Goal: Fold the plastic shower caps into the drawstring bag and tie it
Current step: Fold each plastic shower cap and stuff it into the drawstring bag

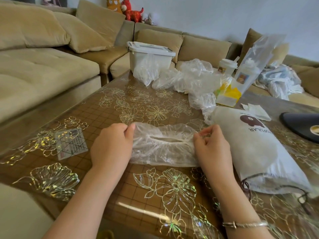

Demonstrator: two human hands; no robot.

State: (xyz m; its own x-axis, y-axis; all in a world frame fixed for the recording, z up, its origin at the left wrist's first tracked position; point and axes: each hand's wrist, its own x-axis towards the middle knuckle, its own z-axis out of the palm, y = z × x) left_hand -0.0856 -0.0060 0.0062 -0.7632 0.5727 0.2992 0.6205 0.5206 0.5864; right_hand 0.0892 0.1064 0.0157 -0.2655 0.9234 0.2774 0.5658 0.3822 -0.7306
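Plastic shower cap [164, 145] pinched by left hand [112, 145], apparently right hand [212, 149] too.

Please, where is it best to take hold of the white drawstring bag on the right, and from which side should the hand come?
Probably at the gathered mouth of the drawstring bag, the near end where the dark cord runs through the hem. That end points toward the person and lies flat on the table, so the right hand could come from the near side and pinch the hem.

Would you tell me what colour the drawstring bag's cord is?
Dark brown cord, seen in the head view.
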